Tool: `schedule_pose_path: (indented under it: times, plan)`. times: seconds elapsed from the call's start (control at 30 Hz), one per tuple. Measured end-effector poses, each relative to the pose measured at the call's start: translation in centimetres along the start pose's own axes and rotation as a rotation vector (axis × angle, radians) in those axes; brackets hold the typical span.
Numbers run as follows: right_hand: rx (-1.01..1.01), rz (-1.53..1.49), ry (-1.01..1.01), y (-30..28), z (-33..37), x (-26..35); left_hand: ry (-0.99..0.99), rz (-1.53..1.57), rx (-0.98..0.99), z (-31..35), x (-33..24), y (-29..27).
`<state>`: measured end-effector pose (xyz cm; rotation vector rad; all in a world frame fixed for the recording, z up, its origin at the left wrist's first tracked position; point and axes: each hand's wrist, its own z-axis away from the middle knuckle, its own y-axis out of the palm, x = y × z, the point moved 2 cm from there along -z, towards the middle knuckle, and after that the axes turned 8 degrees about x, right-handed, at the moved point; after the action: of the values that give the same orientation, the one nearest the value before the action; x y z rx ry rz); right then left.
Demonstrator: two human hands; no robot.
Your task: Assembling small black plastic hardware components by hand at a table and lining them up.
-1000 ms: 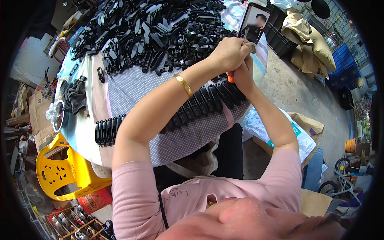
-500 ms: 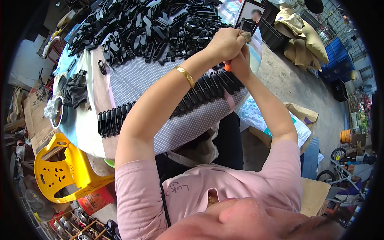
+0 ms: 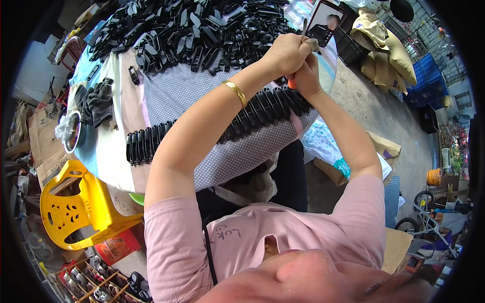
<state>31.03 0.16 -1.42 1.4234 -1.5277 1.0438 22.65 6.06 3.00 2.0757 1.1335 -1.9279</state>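
Your left grip [image 3: 287, 53] sits over and just beside your right grip [image 3: 307, 81], and the two touch near the far right side of the round, cloth-covered counter [image 3: 177, 93]. Your right grip is curled around an orange handle [image 3: 292, 84] — a bit of it pokes out by your fingers. Your left fingertips are tucked away, so I cannot tell what they pinch. A thin metal rod [image 3: 304, 26] sticks up past your left grip, next to a phone [image 3: 326, 22].

A row of black clips [image 3: 252, 116], packed side by side, runs along the near part of the counter. It goes under your left arm [image 3: 197, 126], and its right end is just below your right grip. A big heap of black pieces [image 3: 197, 35] lies on the far side.

Dark gray gloves [image 3: 96, 103] lie on the left side of the counter — near them is one black piece [image 3: 133, 76] by itself. A yellow chair [image 3: 83, 204] stands at your left.
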Motion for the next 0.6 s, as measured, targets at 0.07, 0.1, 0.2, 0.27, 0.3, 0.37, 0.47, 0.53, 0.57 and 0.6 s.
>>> schedule_pose_path:
  times: [0.07, 0.1, 0.2, 0.27, 0.3, 0.37, 0.47, 0.53, 0.57, 0.6]
  plan:
    - [-0.128, -0.028, -0.053, 2.1, 0.0, 0.0, -0.139, -0.022, 0.046, 1.0, -0.7, -0.3]
    - [-0.253, -0.054, -0.109, 2.7, 0.1, 0.0, -0.048, -0.037, 0.010, 1.3, 0.3, -0.1]
    - [-0.258, 0.018, -0.193, 3.0, 0.3, 0.0, 0.078, -0.069, -0.044, 1.5, 0.8, 0.3]
    - [-0.322, 0.067, -0.282, 3.0, 0.1, -0.9, 0.141, -0.183, -0.045, 1.4, 0.4, 0.6]
    - [-0.385, 0.110, -0.375, 3.0, 0.0, -1.0, 0.144, -0.182, -0.048, 1.4, 0.3, 0.5]
    - [-0.273, 0.071, -0.229, 2.6, 0.3, -0.3, 0.101, -0.075, -0.051, 1.7, 0.6, 0.0]
    - [-0.136, -0.015, -0.081, 3.2, -0.4, 0.4, 0.001, 0.065, -0.048, 2.0, 0.8, -1.0]
    - [-0.129, -0.032, -0.091, 3.5, -0.5, 0.8, 0.053, 0.013, -0.073, 2.1, 0.5, -1.4]
    - [-0.129, -0.033, -0.087, 3.7, -0.3, 0.6, -0.016, 0.000, -0.056, 2.2, 0.5, -1.4]
    - [-0.133, -0.022, -0.077, 3.8, 0.1, 0.3, -0.020, 0.004, -0.054, 2.7, 0.6, -1.2]
